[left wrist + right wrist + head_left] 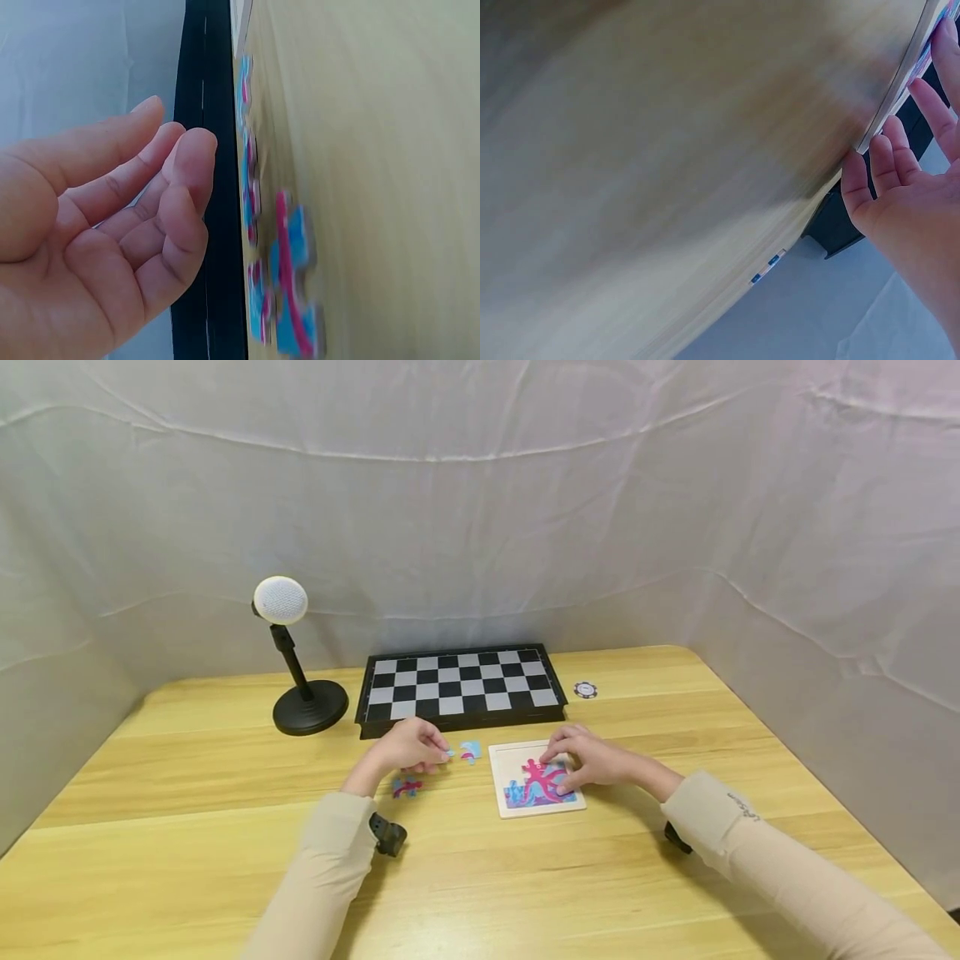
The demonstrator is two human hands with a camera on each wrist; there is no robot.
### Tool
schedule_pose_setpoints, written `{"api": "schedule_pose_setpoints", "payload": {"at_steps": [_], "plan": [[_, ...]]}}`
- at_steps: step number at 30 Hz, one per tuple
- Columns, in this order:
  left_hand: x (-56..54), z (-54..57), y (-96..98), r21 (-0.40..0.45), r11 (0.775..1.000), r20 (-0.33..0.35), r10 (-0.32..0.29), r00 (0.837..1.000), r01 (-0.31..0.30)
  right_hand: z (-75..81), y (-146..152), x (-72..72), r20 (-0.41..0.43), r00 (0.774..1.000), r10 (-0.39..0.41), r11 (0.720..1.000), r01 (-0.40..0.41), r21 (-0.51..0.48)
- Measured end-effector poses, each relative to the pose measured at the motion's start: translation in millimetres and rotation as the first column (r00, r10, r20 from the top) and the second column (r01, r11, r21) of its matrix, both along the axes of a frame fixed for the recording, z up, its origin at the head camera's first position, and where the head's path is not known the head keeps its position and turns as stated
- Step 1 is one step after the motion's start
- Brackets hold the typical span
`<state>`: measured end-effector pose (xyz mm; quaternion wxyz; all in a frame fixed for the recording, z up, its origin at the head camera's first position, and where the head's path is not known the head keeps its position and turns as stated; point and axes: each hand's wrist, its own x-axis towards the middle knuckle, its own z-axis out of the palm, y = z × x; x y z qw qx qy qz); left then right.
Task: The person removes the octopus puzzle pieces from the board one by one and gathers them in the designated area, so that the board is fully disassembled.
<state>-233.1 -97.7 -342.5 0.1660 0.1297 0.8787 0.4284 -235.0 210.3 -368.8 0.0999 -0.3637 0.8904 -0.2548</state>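
Note:
A wooden puzzle tray point(500, 810) lies on the table, partly filled with pieces that show a pink octopus point(536, 777) on blue. My right hand point(588, 758) rests over the tray's right side, fingers spread, fingertips on the pieces and the rim. To the left, my left hand point(408, 746) hovers above loose jigsaw pieces, its fingers loosely bent with nothing between them in the left wrist view. One blue and pink jigsaw piece point(471, 752) lies just right of its fingertips, another piece point(407, 787) below the hand. In the left wrist view, several pieces point(296, 277) lie beside the fingers.
Behind the hands lies a black and white checkered board point(461, 685) in a black frame. At the back left stands a round white-faced device point(281, 601) on a black stand point(311, 707). A poker chip point(586, 690) lies right of the board. Pale cloth surrounds the table point(480, 893).

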Motion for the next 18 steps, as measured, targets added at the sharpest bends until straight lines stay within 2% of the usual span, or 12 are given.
{"api": "schedule_pose_setpoints", "payload": {"at_steps": [6, 18], "plan": [[-1.0, 0.1, 12.8, 0.039, 0.999, -0.001, -0.022, 1.000, 0.022, 1.0, -1, 0.0, 0.005, 1.000, -0.003, 1.000, 0.003, 0.009], [-3.2, 1.8, 42.8, 0.039, 0.996, -0.001, -0.079, 0.997, 0.079, 0.5, -1, 0.2, 0.023, 1.000, -0.013, 1.000, 0.013, 0.005]]}}
